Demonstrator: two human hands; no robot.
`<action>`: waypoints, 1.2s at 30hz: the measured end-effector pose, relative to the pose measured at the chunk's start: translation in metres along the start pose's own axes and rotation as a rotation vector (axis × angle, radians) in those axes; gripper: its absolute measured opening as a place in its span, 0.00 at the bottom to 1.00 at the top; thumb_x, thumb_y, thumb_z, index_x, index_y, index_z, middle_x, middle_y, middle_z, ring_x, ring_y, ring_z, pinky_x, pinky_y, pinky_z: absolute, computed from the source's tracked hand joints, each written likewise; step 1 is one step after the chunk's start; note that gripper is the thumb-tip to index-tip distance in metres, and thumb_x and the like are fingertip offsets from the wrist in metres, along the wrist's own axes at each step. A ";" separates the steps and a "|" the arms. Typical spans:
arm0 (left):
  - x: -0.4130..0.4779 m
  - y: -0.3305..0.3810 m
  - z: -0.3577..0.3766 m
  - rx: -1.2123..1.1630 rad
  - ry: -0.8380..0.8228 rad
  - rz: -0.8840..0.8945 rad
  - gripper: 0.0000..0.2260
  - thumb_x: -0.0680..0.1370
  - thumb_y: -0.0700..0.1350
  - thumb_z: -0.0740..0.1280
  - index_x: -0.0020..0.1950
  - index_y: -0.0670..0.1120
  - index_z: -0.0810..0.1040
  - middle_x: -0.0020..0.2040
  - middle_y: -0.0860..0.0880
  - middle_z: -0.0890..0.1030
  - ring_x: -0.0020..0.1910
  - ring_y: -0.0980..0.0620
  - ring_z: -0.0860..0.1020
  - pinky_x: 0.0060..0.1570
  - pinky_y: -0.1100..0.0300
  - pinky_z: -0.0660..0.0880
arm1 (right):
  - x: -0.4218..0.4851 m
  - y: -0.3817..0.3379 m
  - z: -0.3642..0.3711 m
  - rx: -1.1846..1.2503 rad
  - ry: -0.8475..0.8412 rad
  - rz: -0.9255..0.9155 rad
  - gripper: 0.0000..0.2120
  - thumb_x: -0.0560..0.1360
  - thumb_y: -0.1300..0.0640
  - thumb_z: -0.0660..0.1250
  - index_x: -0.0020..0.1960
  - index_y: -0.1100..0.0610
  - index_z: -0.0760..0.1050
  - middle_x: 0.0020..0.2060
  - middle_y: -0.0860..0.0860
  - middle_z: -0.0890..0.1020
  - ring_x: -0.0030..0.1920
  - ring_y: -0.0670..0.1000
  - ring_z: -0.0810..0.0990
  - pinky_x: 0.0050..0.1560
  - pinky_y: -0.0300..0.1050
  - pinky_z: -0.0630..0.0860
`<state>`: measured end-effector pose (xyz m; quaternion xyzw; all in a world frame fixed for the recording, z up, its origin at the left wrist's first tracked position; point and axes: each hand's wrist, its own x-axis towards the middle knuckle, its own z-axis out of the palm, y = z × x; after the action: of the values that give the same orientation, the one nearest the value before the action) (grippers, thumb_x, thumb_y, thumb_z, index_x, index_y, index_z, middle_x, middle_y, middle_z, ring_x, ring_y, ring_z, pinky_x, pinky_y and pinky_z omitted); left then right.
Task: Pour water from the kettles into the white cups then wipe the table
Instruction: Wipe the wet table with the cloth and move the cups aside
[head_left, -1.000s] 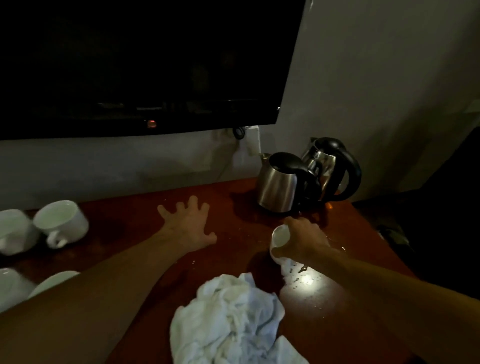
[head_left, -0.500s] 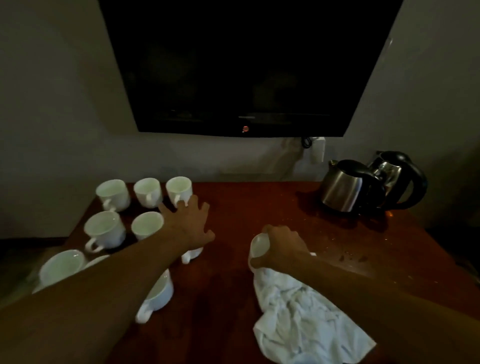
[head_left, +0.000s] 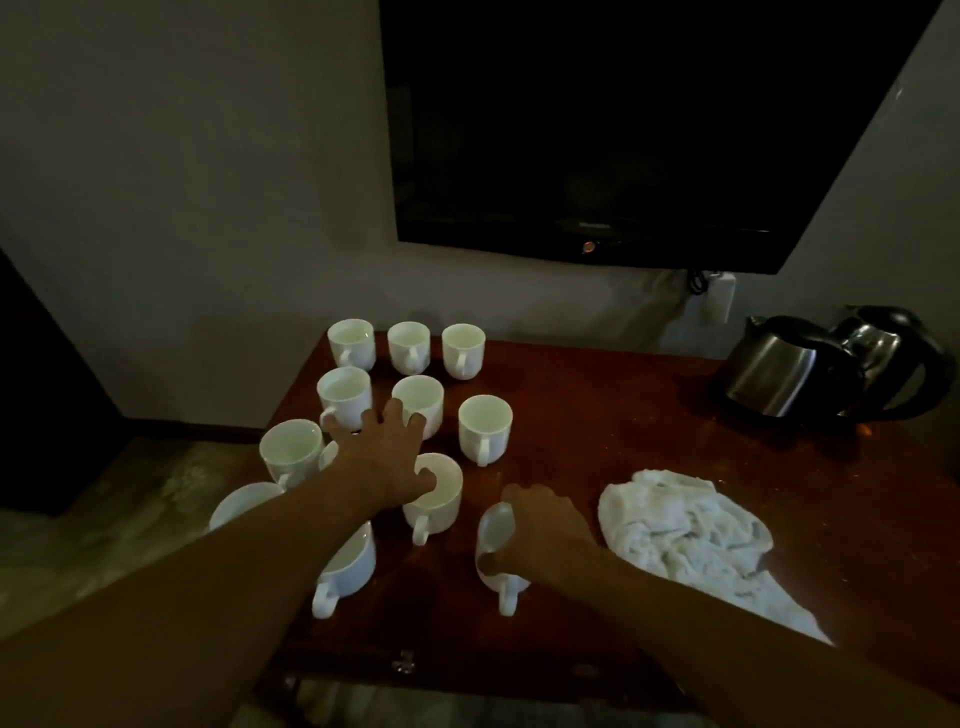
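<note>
- Twelve white cups (head_left: 485, 434) stand on the bench (head_left: 597, 415), one only a sliver behind the left arm; two kettles (head_left: 774, 374) side by side at the back right; one white cloth (head_left: 685, 530)
- Left hand (head_left: 384, 457) is open, fingers spread above the cups, thumb at one rim
- Right hand (head_left: 540, 535) grips a cup (head_left: 491, 530) by its rim, near the front edge
- Half a second ago that cup touched the cloth; now it is apart from it, nearer the other cups
</note>
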<state>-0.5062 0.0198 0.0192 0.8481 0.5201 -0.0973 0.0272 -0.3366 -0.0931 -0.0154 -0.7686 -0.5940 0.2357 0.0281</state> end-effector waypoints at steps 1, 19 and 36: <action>-0.004 -0.005 0.001 0.006 -0.003 -0.005 0.31 0.76 0.64 0.64 0.74 0.51 0.60 0.76 0.43 0.58 0.75 0.37 0.60 0.69 0.26 0.55 | -0.001 -0.005 0.004 -0.004 0.002 -0.005 0.37 0.65 0.39 0.78 0.67 0.51 0.71 0.60 0.49 0.77 0.55 0.50 0.79 0.51 0.45 0.81; -0.006 -0.024 0.020 -0.035 0.013 0.015 0.29 0.76 0.63 0.64 0.72 0.51 0.63 0.70 0.44 0.65 0.71 0.38 0.66 0.67 0.28 0.62 | 0.003 -0.021 0.024 0.032 0.010 -0.011 0.37 0.67 0.31 0.73 0.67 0.50 0.70 0.60 0.47 0.78 0.55 0.48 0.79 0.51 0.44 0.78; 0.032 0.237 0.050 0.001 0.080 0.484 0.24 0.81 0.60 0.55 0.75 0.51 0.62 0.74 0.45 0.61 0.71 0.41 0.64 0.71 0.34 0.57 | -0.059 0.228 0.000 -0.099 0.178 0.318 0.41 0.72 0.25 0.60 0.79 0.43 0.58 0.79 0.49 0.61 0.77 0.53 0.62 0.75 0.56 0.60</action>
<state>-0.2890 -0.0679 -0.0493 0.9512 0.3024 -0.0548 0.0286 -0.1427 -0.2143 -0.0698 -0.8712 -0.4709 0.1385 0.0051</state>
